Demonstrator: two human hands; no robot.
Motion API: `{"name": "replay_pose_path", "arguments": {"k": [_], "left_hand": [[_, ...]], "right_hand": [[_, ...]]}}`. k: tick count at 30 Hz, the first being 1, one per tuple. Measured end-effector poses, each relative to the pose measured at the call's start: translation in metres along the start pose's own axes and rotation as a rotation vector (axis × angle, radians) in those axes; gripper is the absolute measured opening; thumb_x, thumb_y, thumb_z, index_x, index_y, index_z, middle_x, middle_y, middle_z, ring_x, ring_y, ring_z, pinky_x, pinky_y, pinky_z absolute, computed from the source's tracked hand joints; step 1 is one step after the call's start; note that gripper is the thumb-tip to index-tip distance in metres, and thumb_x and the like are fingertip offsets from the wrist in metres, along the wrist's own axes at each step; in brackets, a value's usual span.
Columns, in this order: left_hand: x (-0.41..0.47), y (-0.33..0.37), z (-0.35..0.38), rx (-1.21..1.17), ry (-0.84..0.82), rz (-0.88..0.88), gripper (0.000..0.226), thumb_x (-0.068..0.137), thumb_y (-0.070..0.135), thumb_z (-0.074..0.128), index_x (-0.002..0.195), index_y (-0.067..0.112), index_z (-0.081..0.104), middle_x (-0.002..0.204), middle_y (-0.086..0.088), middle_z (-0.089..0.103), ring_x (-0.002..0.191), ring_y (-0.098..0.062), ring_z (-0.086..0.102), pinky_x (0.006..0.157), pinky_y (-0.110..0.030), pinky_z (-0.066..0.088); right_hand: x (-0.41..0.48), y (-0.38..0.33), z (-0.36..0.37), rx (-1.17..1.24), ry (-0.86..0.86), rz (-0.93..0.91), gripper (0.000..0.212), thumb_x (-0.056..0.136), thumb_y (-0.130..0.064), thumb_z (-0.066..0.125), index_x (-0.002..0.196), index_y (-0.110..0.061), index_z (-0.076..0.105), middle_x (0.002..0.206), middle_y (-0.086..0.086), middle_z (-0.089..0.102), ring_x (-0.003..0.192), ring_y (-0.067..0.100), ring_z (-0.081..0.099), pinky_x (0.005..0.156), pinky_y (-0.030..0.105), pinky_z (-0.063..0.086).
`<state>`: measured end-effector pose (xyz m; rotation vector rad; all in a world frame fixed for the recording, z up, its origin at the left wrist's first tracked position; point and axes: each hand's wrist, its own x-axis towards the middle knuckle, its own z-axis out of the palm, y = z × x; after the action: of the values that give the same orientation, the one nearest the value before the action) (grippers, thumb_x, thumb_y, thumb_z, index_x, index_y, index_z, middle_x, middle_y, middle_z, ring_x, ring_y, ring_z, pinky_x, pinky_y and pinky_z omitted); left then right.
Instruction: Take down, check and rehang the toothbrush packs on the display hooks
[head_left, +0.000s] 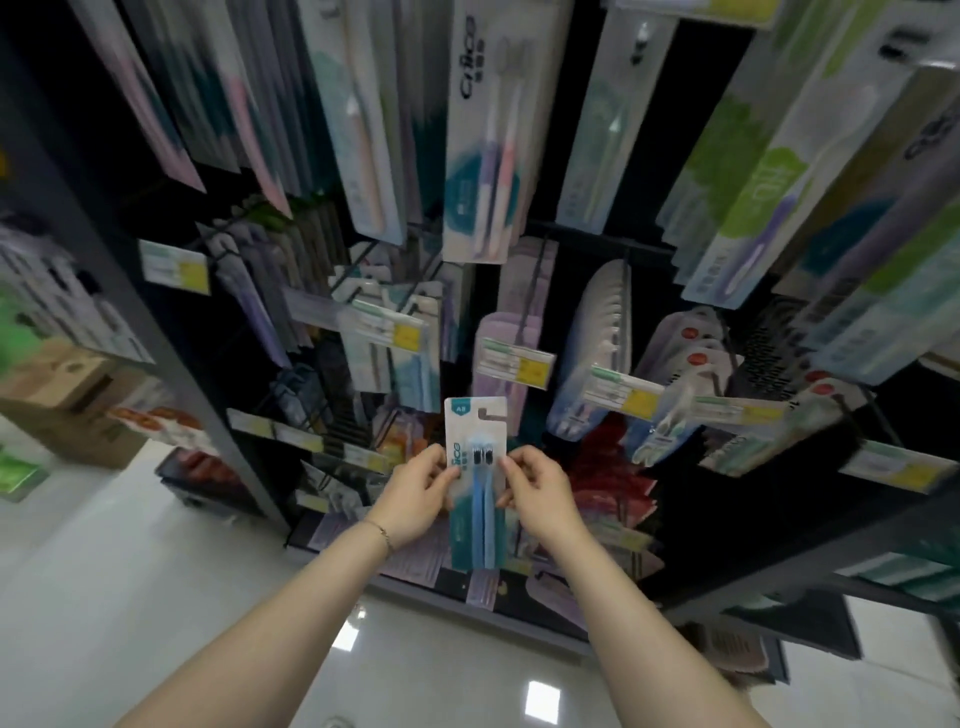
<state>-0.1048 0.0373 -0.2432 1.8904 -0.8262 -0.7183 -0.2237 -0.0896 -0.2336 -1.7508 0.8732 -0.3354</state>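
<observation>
Head-camera view: both hands were raised in front of a dark display rack (244, 415) crowded with hanging toothbrush packs. Between them was one toothbrush pack (477, 483), upright, white at the top with a teal corner tab marked "A8" and teal lower down, holding two blue brushes with dark heads. The left hand (418, 499) pinched the pack's left edge, thumb in front and fingers closed behind it; a thin bracelet (382, 531) sat on that wrist. The right hand (535, 493) gripped the right edge the same way, fingertips (505, 464) pressed on the card beside the brush heads. The pack's hang hole showed near the top (whether it sat on a hook or just in front of one could not be told). Yellow-and-white price tags (517, 362) stuck out from hook ends above and to either side. Larger packs (483, 145) hung higher up, blurred. Below the arms lay glossy white floor (156, 597), and a cardboard box (72, 400) stood at the left.
</observation>
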Motion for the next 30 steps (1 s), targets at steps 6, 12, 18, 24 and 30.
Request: {"name": "replay_pose_path", "arguments": {"k": [6,12,18,24,30], "left_hand": [[0.01,-0.026,-0.066,-0.038,-0.004,-0.049,0.009,0.098,0.017,0.051,0.09,0.019,0.056,0.081,-0.012,0.064,0.073,-0.026,0.066,0.074,-0.044,0.058],[0.029,-0.044,-0.11,-0.03,-0.025,-0.05,0.013,0.098,0.016,0.052,0.086,0.019,0.054,0.075,-0.006,0.064,0.069,-0.022,0.066,0.071,-0.041,0.057],[0.049,-0.04,-0.132,-0.127,-0.003,-0.068,0.017,0.099,0.011,0.049,0.083,0.016,0.054,0.074,-0.005,0.063,0.07,-0.022,0.064,0.069,-0.036,0.056],[0.072,-0.02,-0.139,-0.209,-0.032,-0.044,0.011,0.1,0.009,0.047,0.092,0.01,0.055,0.078,-0.016,0.06,0.06,-0.025,0.06,0.063,-0.044,0.054],[0.081,-0.009,-0.132,-0.173,-0.036,0.019,0.015,0.101,0.012,0.044,0.094,0.018,0.056,0.072,-0.011,0.059,0.048,-0.014,0.057,0.047,-0.029,0.049]], "right_hand": [[0.01,-0.03,0.067,0.007,0.047,-0.007,0.014,0.098,-0.019,0.053,0.085,-0.019,0.057,0.074,0.001,0.063,0.055,0.011,0.06,0.066,0.038,0.054],[0.024,-0.055,0.111,0.01,0.123,-0.004,0.014,0.098,-0.019,0.054,0.084,-0.019,0.058,0.073,0.002,0.061,0.058,0.012,0.058,0.065,0.037,0.053],[0.045,-0.085,0.127,-0.034,0.2,-0.018,0.008,0.097,-0.021,0.054,0.092,-0.018,0.06,0.083,0.002,0.064,0.073,0.02,0.06,0.067,0.031,0.05],[0.056,-0.098,0.119,-0.05,0.285,-0.05,0.014,0.099,-0.022,0.05,0.101,-0.013,0.06,0.085,0.0,0.061,0.071,0.007,0.053,0.057,0.011,0.039],[0.063,-0.099,0.109,0.015,0.289,-0.064,0.011,0.1,-0.022,0.048,0.098,-0.016,0.057,0.088,-0.005,0.064,0.085,0.011,0.059,0.075,0.025,0.043]]}}
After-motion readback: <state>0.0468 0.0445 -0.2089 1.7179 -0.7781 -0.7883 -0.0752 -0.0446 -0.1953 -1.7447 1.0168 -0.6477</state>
